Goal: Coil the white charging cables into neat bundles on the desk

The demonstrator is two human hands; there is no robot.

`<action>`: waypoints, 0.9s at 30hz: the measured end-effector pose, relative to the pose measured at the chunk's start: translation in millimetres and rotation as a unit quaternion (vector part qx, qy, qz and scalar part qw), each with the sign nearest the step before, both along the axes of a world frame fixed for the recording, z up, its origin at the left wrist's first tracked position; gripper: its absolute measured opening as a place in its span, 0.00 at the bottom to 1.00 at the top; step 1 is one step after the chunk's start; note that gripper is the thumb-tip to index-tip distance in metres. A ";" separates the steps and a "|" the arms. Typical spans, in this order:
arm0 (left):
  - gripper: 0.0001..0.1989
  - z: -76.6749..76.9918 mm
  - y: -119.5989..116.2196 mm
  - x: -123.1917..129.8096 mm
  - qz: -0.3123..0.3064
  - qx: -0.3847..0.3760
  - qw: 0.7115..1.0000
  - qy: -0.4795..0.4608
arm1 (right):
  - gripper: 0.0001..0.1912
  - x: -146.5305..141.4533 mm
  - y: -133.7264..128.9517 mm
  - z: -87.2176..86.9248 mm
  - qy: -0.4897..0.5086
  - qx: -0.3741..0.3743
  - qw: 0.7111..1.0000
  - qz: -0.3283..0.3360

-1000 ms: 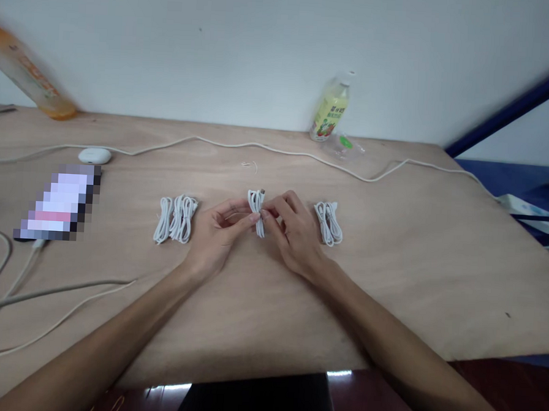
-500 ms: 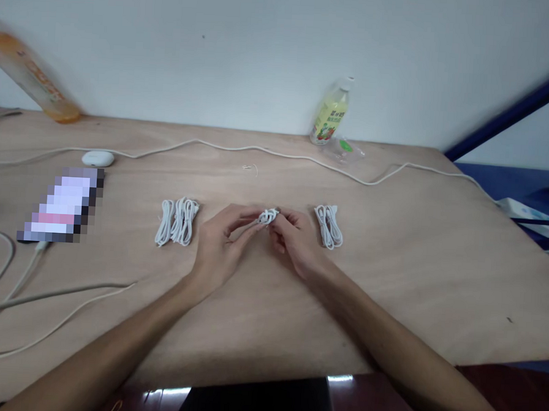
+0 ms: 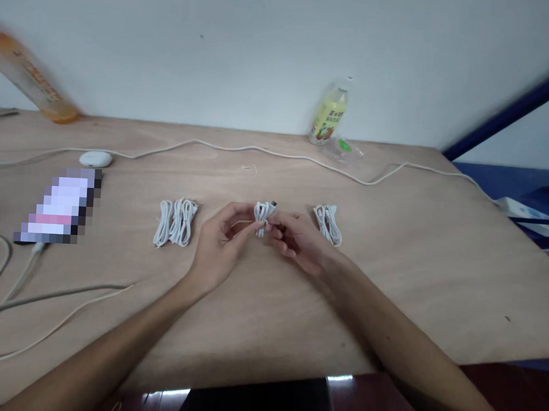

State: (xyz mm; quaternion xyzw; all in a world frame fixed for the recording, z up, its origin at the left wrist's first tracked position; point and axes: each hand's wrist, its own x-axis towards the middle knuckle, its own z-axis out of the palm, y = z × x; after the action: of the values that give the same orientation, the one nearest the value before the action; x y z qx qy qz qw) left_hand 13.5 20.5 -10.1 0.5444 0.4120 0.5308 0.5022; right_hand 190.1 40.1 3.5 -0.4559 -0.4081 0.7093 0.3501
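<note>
A coiled white cable (image 3: 262, 211) is held up between my two hands in the middle of the table. My left hand (image 3: 227, 234) pinches it from the left, thumb in front and fingers behind. The fingertips of my right hand (image 3: 294, 234) are closed at the coil's right side, by its middle; what tiny part they pinch is too small to make out. A dark-tipped plug end pokes out at the coil's upper right. Left of my hands lie several bundled white cables (image 3: 176, 222). Just beyond my right hand rests another pair of white cable bundles (image 3: 327, 224).
A long white cord (image 3: 222, 146) runs across the wooden table (image 3: 419, 262). At left are a plugged-in phone (image 3: 60, 206), a white earbud case (image 3: 95, 159) and an orange bottle (image 3: 41, 89). A yellow drink bottle (image 3: 329, 117) stands by the wall beside clear plastic packaging (image 3: 344, 149).
The held coil has turned from end-on to upright, so its loops and plug now show. My right hand has shifted its fingertips to the front of the coil.
</note>
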 end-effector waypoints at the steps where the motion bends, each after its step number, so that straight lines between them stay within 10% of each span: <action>1: 0.13 1.0 0.6 -0.5 0.001 -0.010 1.000 -0.002 | 0.15 -1.0 -1.3 -0.7 -0.030 0.047 0.998 -0.022; 6: 0.15 3.5 3.3 -3.8 0.027 -0.029 0.999 -0.017 | 0.10 -5.7 -10.6 -0.2 -0.142 0.291 0.941 -0.096; 14: 0.18 4.8 2.9 -2.7 0.016 -0.036 0.999 -0.031 | 0.06 -5.4 -13.8 -3.2 -0.251 0.425 0.866 -0.073; 27: 0.18 4.9 3.4 -2.4 0.021 -0.026 0.999 -0.017 | 0.16 -2.9 -6.8 -7.4 -0.143 0.294 0.943 -0.059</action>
State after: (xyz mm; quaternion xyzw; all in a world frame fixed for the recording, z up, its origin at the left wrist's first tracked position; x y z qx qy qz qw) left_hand 11.1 23.9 -5.1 0.5135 0.4284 0.5395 0.5116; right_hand 187.1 33.3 -3.9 -0.4523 -0.6169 0.4628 0.4479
